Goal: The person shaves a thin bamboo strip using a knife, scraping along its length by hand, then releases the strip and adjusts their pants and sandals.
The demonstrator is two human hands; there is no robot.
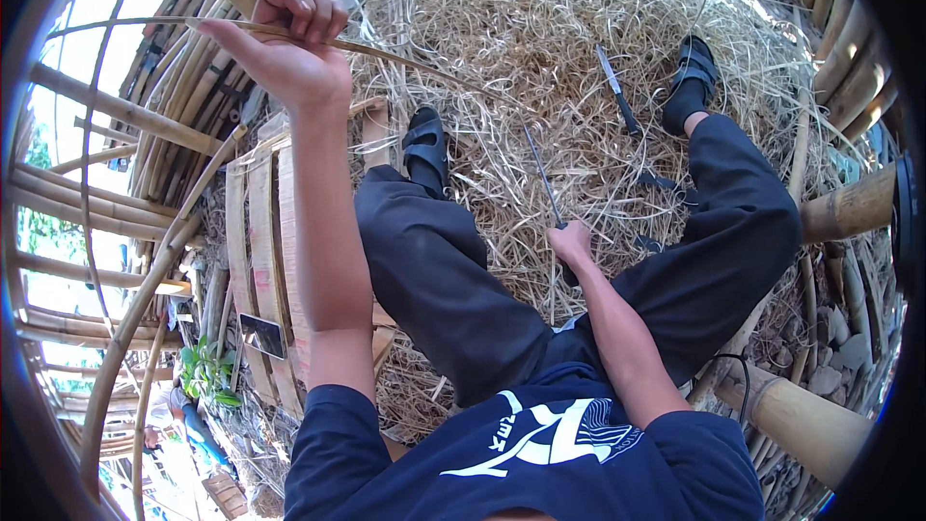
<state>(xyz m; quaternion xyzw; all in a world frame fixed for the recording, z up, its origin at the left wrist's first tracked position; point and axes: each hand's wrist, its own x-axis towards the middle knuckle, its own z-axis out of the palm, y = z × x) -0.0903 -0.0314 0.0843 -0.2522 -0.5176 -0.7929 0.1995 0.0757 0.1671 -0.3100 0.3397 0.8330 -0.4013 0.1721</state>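
shavings [521, 29] spread between and beyond the feet [424, 150]. loose knife [625, 106] on shavings, left of right foot [696, 68]. thin blade [543, 174] in right hand [571, 241], between legs [453, 280]. strip [415, 63] in left hand [299, 53], front left. phone [261, 336] on slats [260, 222], far left.

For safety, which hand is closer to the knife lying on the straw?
Right. The right hand, gripping a long thin tool, is below and left of the knife in the picture; the left hand, holding a strip, is far left of it.
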